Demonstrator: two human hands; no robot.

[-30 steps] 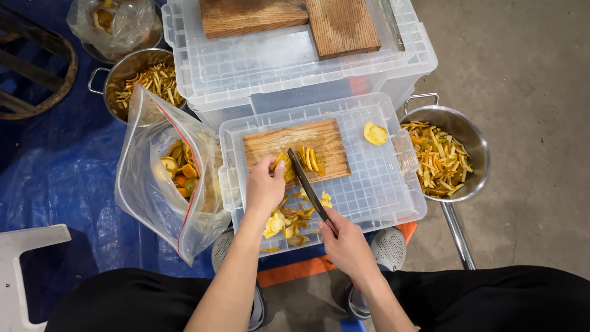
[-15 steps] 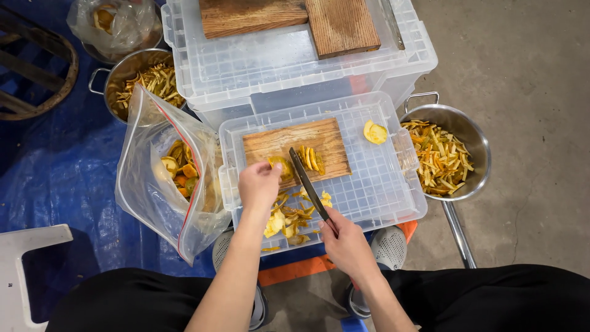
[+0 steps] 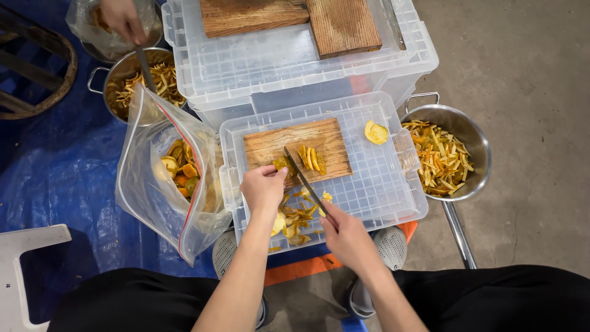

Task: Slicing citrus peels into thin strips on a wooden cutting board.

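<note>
Your left hand (image 3: 263,187) pinches an orange peel piece (image 3: 282,164) on the small wooden cutting board (image 3: 270,144), while your right hand (image 3: 346,233), closed around a dark long-bladed knife (image 3: 302,177), angles its blade far-left, just right of the peel.

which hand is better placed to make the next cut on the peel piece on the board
Right. The right hand already grips the knife, its blade lying across the wooden board beside the peel piece. The left hand pins that piece, so it likely suits steadying.
</note>
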